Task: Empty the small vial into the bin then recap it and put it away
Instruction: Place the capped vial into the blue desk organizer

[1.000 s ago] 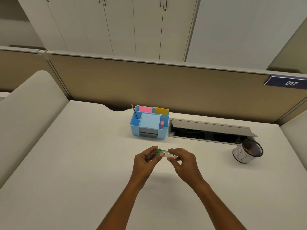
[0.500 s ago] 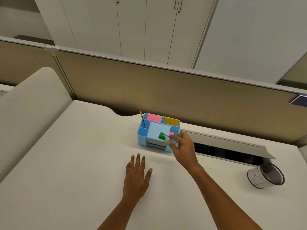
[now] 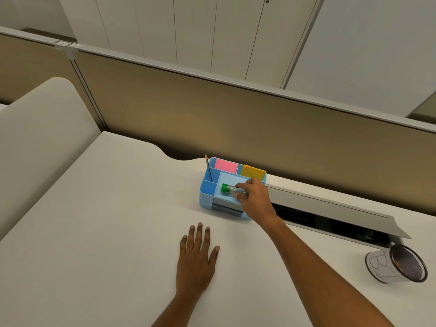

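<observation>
The small clear vial (image 3: 230, 189) wears its green cap and lies on its side over the middle tray of the blue desk organizer (image 3: 206, 199). My right hand (image 3: 253, 197) reaches over the organizer with fingertips pinched on the vial's clear end. My left hand (image 3: 197, 254) lies flat on the desk with fingers spread, in front of the organizer, holding nothing. The bin (image 3: 396, 264), a small mesh cup wrapped in labelled white paper, stands tilted at the right.
The organizer holds a pencil (image 3: 208, 169), a pink note pad (image 3: 226, 165) and a yellow note pad (image 3: 253, 172). An open cable tray (image 3: 330, 215) with a raised flap runs along the desk's back. A tan partition wall stands behind.
Both hands held the vial a second ago. The left hand let go and came flat on the desk. The right hand carried the vial to the organizer and lowered it onto the middle tray.
</observation>
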`<state>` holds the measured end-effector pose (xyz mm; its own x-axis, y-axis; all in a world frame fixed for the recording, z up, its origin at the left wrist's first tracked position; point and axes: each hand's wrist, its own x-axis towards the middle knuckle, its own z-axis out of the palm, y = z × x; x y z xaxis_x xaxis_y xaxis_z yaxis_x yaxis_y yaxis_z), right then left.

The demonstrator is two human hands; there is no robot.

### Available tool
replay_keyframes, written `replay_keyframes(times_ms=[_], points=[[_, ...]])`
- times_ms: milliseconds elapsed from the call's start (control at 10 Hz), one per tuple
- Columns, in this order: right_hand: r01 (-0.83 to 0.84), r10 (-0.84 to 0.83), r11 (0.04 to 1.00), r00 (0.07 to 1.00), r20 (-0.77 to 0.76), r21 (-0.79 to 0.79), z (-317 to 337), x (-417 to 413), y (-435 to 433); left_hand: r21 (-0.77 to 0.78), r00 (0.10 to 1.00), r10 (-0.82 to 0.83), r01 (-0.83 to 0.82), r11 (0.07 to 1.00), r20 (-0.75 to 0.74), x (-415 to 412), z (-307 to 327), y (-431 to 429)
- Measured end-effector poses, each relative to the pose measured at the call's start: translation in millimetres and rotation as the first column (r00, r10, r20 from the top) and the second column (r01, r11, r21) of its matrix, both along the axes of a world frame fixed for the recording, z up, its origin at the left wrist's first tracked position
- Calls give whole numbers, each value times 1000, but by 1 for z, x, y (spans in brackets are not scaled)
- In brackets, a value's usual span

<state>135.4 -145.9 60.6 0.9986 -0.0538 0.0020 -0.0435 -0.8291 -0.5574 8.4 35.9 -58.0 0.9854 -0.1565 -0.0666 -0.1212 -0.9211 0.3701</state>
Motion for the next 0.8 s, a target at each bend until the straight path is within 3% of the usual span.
replay_keyframes(times_ms=[500, 800], points=[[-27, 24, 996, 999, -42, -88, 2, -3, 7, 60, 1000, -1, 1, 998, 4, -1, -4, -1], [-7, 2, 998, 997, -77, -64, 12, -10, 5, 43, 1000, 6, -8, 999, 27, -2, 0, -2]])
